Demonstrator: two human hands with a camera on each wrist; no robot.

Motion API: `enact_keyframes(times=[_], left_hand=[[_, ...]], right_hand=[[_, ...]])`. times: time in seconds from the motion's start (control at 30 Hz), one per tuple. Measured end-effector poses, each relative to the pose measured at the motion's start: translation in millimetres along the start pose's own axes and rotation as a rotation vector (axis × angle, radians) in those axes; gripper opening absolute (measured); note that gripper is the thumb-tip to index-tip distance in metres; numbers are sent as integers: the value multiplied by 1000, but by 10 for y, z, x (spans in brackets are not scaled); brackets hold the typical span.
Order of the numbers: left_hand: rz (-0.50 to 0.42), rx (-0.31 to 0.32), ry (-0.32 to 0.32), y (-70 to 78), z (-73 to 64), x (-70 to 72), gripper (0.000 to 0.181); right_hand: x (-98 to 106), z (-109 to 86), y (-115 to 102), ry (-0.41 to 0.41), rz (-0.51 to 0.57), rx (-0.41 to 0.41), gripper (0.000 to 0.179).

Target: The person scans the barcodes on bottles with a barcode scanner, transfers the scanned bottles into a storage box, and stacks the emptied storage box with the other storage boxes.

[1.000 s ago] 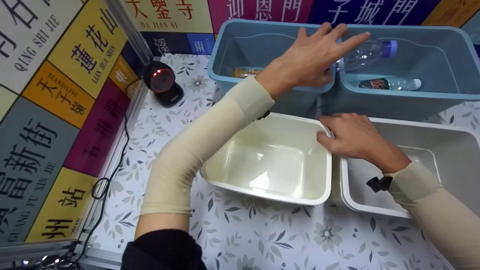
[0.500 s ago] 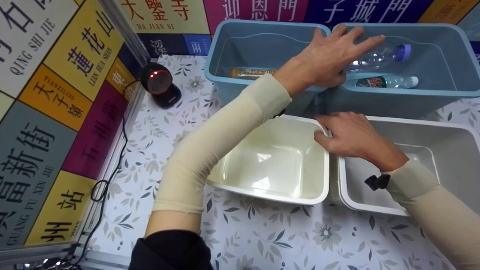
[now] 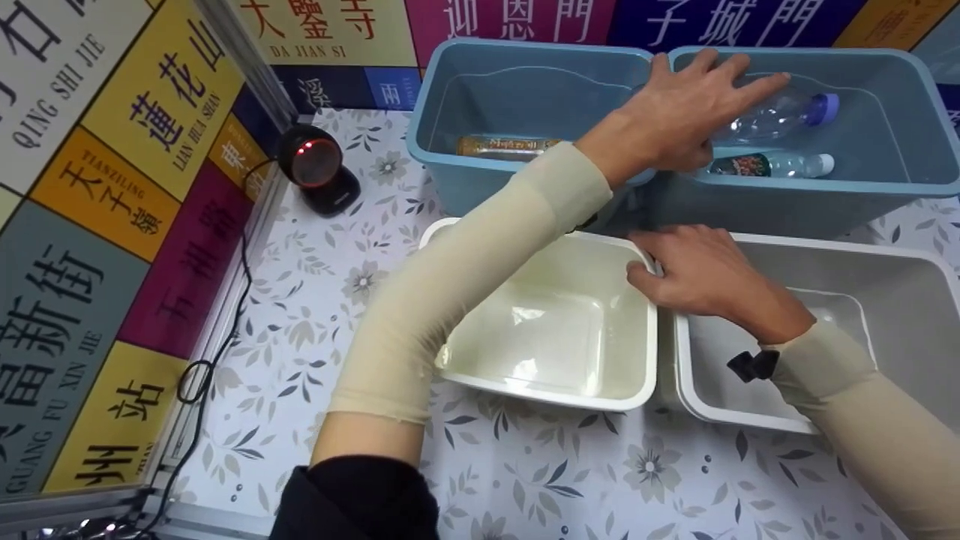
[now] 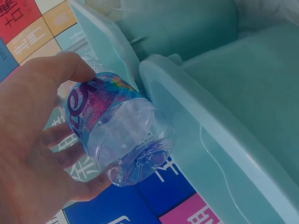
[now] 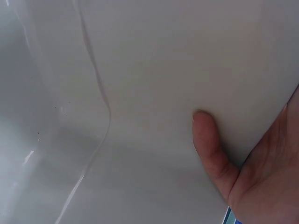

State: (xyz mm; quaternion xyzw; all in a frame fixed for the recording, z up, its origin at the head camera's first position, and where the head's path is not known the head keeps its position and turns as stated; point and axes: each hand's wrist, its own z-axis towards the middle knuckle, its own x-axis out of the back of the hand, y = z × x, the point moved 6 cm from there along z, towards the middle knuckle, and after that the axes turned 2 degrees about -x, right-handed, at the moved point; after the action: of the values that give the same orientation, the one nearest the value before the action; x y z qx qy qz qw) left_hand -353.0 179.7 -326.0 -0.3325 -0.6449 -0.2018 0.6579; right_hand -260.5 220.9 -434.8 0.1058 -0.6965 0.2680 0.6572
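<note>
My left hand [image 3: 675, 124] holds a clear plastic bottle [image 3: 772, 120] with a purple cap over the right blue bin [image 3: 885, 120], near where the two blue bins meet. In the left wrist view, the thumb and fingers go round its colourful label [image 4: 103, 100], and the bottle's base faces the camera. My right hand [image 3: 701, 270] grips the right rim of the cream-white bin [image 3: 651, 360]; its thumb [image 5: 208, 140] lies against the inner wall in the right wrist view. The right fingers outside the rim are mostly hidden there.
A small bottle [image 3: 802, 165] with a dark label lies in the right blue bin. The left blue bin [image 3: 517, 101] contains a brownish-yellow bottle [image 3: 499, 148]. Another white bin [image 3: 900, 307] stands under the right forearm. A black scanner [image 3: 319, 169] with a cable stands at left.
My left hand has moved right with the bottle, farther over the right blue bin. The right hand has stayed on the cream-white bin's rim.
</note>
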Motion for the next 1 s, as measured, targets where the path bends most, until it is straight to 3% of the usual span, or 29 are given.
enact_keyframes(times=[0.33,0.67,0.83,1.0], left_hand=[[7,-1,-5,147,125,107,77],[7,-56,32,274,234,119,77],[-12,-38,15,282,315,91,78],[-31,-14,-7,297,361,80,80]], right_hand=[[9,-4,-12,-12,-2,-3,18],[4,7,-15,-17,-4,-10,16],[7,0,-8,-14,4,-3,12],[4,-11,4,-11,1,1,21]])
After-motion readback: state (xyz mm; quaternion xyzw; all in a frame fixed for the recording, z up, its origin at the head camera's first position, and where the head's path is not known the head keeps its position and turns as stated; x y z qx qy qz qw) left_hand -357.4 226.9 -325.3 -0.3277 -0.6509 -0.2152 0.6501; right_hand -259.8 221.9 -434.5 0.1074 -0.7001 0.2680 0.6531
